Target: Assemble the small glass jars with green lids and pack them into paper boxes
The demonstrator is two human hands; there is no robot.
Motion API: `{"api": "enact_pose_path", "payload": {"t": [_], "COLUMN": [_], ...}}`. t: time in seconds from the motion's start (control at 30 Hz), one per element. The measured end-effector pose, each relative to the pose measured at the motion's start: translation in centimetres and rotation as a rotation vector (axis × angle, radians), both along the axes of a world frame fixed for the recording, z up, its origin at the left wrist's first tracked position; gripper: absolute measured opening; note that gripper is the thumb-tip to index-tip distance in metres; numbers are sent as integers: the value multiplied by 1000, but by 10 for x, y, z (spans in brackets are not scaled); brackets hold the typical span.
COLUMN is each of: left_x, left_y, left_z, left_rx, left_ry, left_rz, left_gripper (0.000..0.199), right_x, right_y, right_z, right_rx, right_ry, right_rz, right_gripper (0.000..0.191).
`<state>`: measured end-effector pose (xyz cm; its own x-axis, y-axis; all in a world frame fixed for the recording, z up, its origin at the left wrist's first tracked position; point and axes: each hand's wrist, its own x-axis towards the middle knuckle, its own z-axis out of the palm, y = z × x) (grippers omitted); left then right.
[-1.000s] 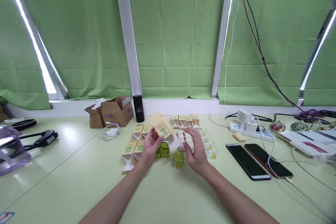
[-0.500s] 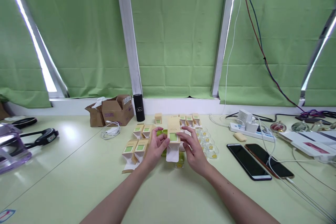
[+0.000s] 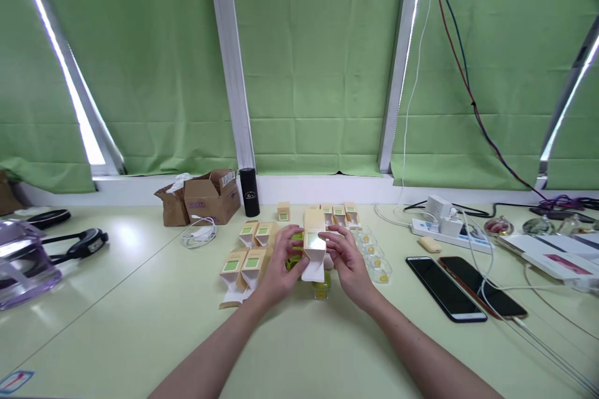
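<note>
At the frame's lower centre, our left hand and right hand pinch a small box between them, and we could crease it by squeezing too hard or knock the jar by dipping low.

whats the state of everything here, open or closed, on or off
held carton, near end open, flap down
left hand, gripping held carton
right hand, touching held carton
front-left cartons, open, flaps down
lone back carton, looks closed
cardboard box, flaps open
black bottle, upright
white-bordered phone, screen dark
brown-cased phone, screen dark
green blinds, drawn down
</note>
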<state>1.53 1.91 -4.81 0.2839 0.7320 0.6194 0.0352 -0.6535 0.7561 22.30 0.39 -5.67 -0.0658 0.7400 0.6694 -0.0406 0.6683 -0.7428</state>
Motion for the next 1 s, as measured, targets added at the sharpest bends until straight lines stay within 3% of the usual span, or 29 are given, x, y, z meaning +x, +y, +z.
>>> {"api": "enact_pose_path", "payload": {"t": [0.13, 1.0], "left_x": [2, 6], "left_y": [-2, 5], "left_z": [1, -3], "left_rx": [33, -14], "left_ry": [40, -61], "left_rz": [18, 95], "left_gripper": [41, 35], "right_x": [-2, -8], "right_y": [0, -9], "right_z": [-3, -4], "right_rx": [-17, -69], "right_ry": [-8, -8], "right_rz": [19, 35], "right_gripper": [32, 40]}}
